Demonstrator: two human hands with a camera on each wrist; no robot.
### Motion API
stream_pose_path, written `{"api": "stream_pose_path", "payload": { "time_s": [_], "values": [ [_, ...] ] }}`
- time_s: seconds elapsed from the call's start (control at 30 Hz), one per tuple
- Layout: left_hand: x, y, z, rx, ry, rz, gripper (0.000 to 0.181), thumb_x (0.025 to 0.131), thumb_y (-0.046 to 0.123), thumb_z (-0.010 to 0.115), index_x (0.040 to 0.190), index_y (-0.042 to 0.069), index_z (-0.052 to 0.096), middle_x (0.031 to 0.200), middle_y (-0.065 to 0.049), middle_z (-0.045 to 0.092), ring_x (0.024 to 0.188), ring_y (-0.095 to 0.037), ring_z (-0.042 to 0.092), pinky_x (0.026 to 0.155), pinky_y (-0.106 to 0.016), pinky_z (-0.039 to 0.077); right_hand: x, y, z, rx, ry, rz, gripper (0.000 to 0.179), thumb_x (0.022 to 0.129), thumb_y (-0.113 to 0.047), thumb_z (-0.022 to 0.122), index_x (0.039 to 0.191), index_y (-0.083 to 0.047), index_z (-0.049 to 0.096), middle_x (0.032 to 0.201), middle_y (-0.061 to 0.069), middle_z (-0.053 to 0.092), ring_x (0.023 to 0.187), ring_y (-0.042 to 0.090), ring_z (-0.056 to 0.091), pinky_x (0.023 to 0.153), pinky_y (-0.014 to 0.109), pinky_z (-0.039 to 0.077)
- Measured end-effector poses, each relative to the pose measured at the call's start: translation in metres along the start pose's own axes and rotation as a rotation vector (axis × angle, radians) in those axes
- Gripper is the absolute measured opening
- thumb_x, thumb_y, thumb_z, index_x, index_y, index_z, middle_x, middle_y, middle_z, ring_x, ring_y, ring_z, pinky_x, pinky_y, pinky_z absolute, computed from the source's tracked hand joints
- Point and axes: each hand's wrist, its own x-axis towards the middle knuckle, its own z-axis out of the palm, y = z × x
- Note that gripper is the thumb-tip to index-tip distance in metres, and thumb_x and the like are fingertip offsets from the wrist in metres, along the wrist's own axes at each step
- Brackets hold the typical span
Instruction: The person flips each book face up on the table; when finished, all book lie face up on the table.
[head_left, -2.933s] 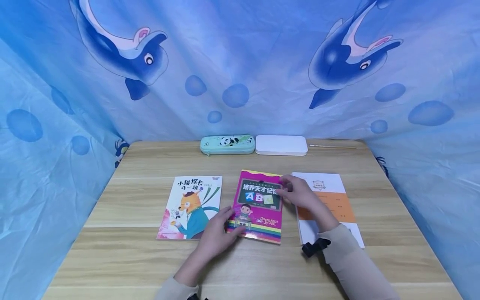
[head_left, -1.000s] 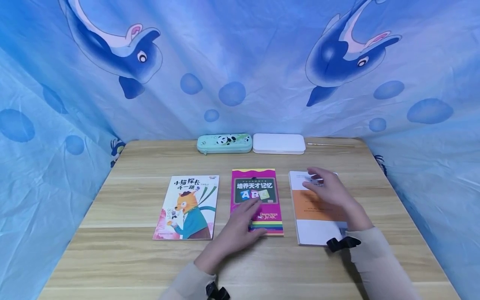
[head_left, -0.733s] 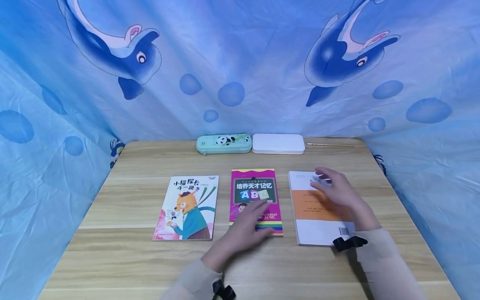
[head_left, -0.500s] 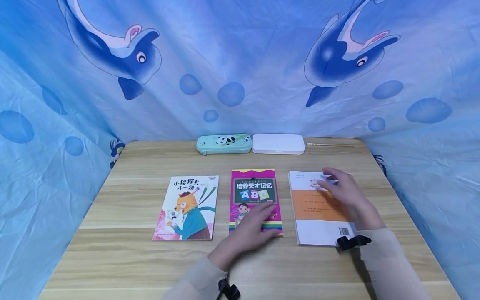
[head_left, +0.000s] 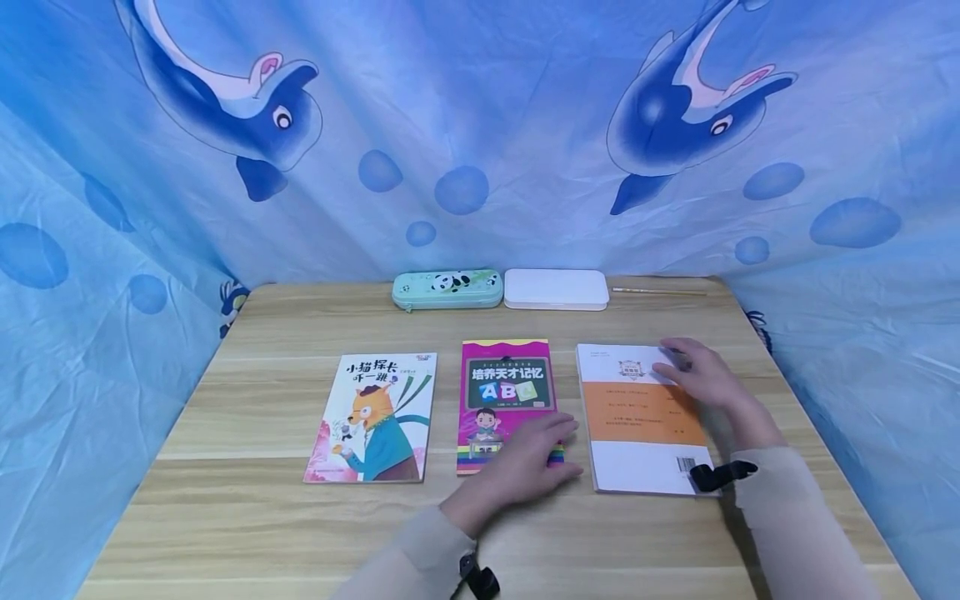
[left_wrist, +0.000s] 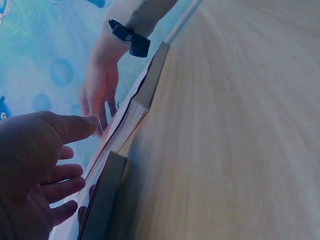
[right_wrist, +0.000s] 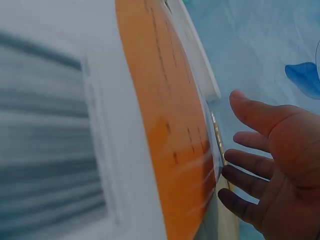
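Note:
Three books lie in a row on the wooden table. My left hand (head_left: 521, 462) is held over the lower right corner of the pink ABC book (head_left: 504, 354), its fingers loosely spread toward the right; in the left wrist view the thumb stands apart from the fingers and nothing is between them. At the upper right edge of the white-and-orange book (head_left: 637, 412), my right hand (head_left: 705, 375) has its fingers apart. The right wrist view shows that hand (right_wrist: 280, 160) with relaxed, separate fingers beside the book's orange band (right_wrist: 165, 125), holding nothing.
To the left lies a picture book (head_left: 375, 425) with a cartoon cat. Along the back edge stand a green panda pencil case (head_left: 447, 289), a white case (head_left: 556, 289) and a thin pencil-like stick (head_left: 660, 292). A blue dolphin curtain (head_left: 540, 183) surrounds the table.
Earlier both hands were at the tilted pink book, which now lies straight. Since then both hands have moved right, the right one across the white-and-orange book to its far edge.

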Motion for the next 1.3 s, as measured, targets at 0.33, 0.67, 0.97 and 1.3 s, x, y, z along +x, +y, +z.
{"api": "stream_pose_path", "payload": {
  "time_s": [0.33,0.67,0.97,1.3],
  "values": [
    [0.010,0.007,0.015,0.046,-0.010,0.086,0.059,0.094,0.042,0.071,0.142,0.010,0.058,0.143,-0.003,0.058,0.133,-0.017,0.052,0.113,-0.032,0.040,0.005,0.014,-0.006,0.025,-0.061,0.044,0.068,0.103,-0.035,0.059,0.152,0.006,0.035,0.149,0.034,0.038,0.135,0.054,0.040,0.106,0.067,0.040],
    [0.019,0.019,0.027,0.052,0.007,0.055,0.067,0.077,0.043,0.088,0.132,0.013,0.066,0.130,0.004,0.062,0.117,-0.009,0.059,0.102,-0.022,0.047,0.005,0.019,-0.009,0.040,-0.059,0.098,0.065,0.105,-0.038,0.053,0.151,0.005,0.037,0.152,0.034,0.035,0.137,0.054,0.036,0.108,0.069,0.036],
    [0.017,0.020,0.026,0.060,-0.018,0.000,0.064,0.081,0.040,0.085,0.134,0.008,0.065,0.129,-0.001,0.064,0.118,-0.014,0.059,0.103,-0.026,0.048,0.001,0.035,-0.012,0.008,-0.029,0.040,0.044,0.104,-0.001,0.045,0.147,0.007,0.044,0.143,0.034,0.045,0.131,0.053,0.042,0.105,0.070,0.038],
    [0.016,0.018,0.025,0.196,0.027,0.062,0.054,0.083,0.046,0.080,0.126,0.014,0.072,0.128,0.004,0.068,0.121,-0.012,0.059,0.103,-0.031,0.042,0.002,0.045,-0.013,0.002,-0.021,-0.008,0.046,0.100,0.001,0.055,0.146,0.003,0.048,0.135,0.032,0.054,0.124,0.051,0.049,0.102,0.067,0.042]
  ]
}}
